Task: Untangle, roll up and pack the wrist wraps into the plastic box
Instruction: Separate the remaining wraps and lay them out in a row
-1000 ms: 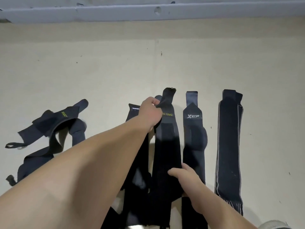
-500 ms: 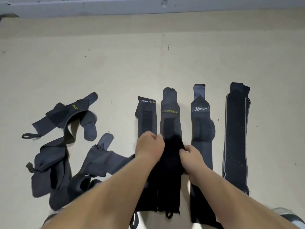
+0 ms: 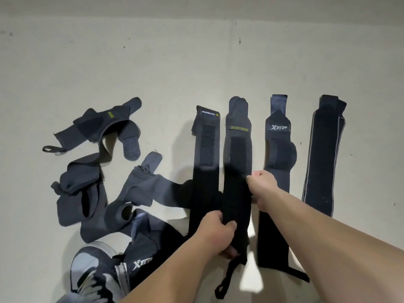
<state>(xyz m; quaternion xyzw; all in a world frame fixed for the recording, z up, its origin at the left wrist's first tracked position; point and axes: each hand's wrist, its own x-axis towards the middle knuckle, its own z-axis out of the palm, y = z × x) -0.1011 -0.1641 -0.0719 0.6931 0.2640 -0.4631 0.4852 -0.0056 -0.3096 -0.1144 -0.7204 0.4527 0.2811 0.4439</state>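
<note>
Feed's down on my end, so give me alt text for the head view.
Both hands hold the XUEYING wrap, one of four laid straight side by side on a pale floor: the left hand grips its near end, the right hand pinches its right edge farther up. A tangled pile of wraps lies at left.

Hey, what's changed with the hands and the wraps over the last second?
The left hand slid from the far, labelled end of the XUEYING wrap down to its near end, which it now grips. The right hand shifted from the wrap's middle to its right edge, which it pinches. The MANUEKLEAR wrap, Xtep wrap, striped wrap and tangled pile stayed put.
</note>
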